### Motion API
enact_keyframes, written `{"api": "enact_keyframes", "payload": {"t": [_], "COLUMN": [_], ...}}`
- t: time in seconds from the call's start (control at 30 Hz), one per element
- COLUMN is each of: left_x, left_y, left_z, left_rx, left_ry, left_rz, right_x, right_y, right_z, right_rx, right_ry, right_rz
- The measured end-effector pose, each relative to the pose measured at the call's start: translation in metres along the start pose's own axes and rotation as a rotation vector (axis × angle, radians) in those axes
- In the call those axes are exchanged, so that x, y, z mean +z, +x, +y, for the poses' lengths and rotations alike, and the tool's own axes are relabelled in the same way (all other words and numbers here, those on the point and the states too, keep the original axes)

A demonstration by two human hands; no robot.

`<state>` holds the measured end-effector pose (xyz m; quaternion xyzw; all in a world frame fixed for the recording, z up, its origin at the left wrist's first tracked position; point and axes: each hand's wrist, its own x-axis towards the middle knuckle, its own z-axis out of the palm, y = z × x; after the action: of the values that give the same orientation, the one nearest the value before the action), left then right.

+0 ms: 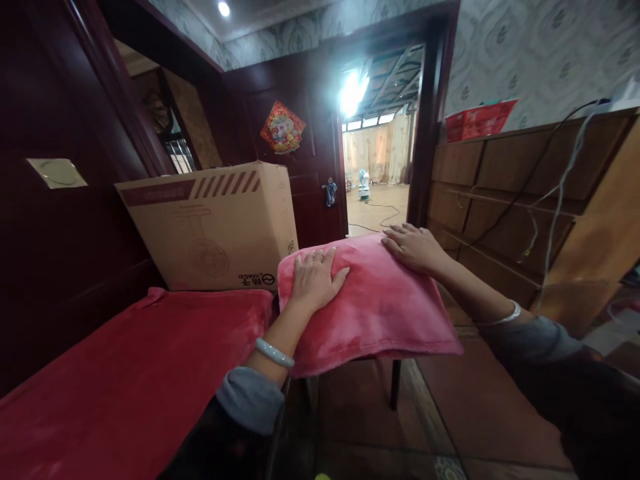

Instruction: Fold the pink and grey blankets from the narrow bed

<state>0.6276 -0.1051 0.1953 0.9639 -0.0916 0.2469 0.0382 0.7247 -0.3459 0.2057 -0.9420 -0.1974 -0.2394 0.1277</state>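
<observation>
A pink plush cover (370, 307) lies over a small seat, with one dark leg (395, 385) showing beneath it. My left hand (316, 279) rests flat on the cover's left part, fingers spread, a pale bangle on the wrist. Toward the far right edge of the same cover lies my right hand (411, 248), its fingers stretched out and pressing on the cloth. Neither hand grips anything that I can see. The seat itself is hidden under the cover.
To the left is a surface under a red plush cloth (165, 360), with a large cardboard box (215, 227) behind it. Wooden drawers (525, 180) line the right side, cables hanging down and a red basket (480, 121) on top. An open doorway shows a fan (364, 187).
</observation>
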Motion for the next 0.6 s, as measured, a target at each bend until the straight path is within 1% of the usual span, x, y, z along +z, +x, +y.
{"api": "enact_keyframes", "payload": {"t": [0.07, 0.1, 0.13, 0.23, 0.27, 0.33, 0.43, 0.47, 0.53, 0.6], "left_x": [-0.001, -0.002, -0.003, -0.005, -0.006, -0.007, -0.011, -0.013, -0.017, -0.02], "left_y": [0.0, -0.001, -0.001, -0.003, -0.004, -0.006, -0.01, -0.01, -0.007, -0.001], "left_z": [0.001, 0.002, 0.002, 0.001, -0.001, -0.008, -0.022, -0.026, -0.028, -0.021], "left_rx": [-0.005, -0.011, -0.018, -0.017, -0.007, 0.019, 0.029, 0.003, -0.094, -0.16], "left_ry": [-0.004, -0.004, -0.004, -0.01, -0.013, -0.014, -0.015, -0.018, -0.021, -0.02], "left_rz": [-0.005, -0.008, -0.014, -0.038, -0.043, -0.037, 0.004, 0.014, 0.015, 0.006], "right_x": [-0.009, -0.011, -0.01, 0.004, 0.009, 0.018, 0.021, 0.02, 0.018, 0.018], "right_y": [0.003, 0.004, 0.004, 0.001, 0.0, -0.003, -0.004, -0.003, -0.001, 0.001], "right_z": [-0.017, -0.026, -0.034, -0.049, -0.051, -0.05, -0.047, -0.046, -0.044, -0.041], "right_rx": [-0.072, -0.115, -0.15, -0.195, -0.198, -0.194, -0.19, -0.189, -0.186, -0.173], "right_ry": [0.002, 0.01, 0.013, -0.02, -0.031, -0.04, -0.025, -0.01, 0.037, 0.096], "right_rz": [0.088, 0.111, 0.109, 0.018, -0.001, 0.002, 0.017, 0.009, -0.016, -0.03]}}
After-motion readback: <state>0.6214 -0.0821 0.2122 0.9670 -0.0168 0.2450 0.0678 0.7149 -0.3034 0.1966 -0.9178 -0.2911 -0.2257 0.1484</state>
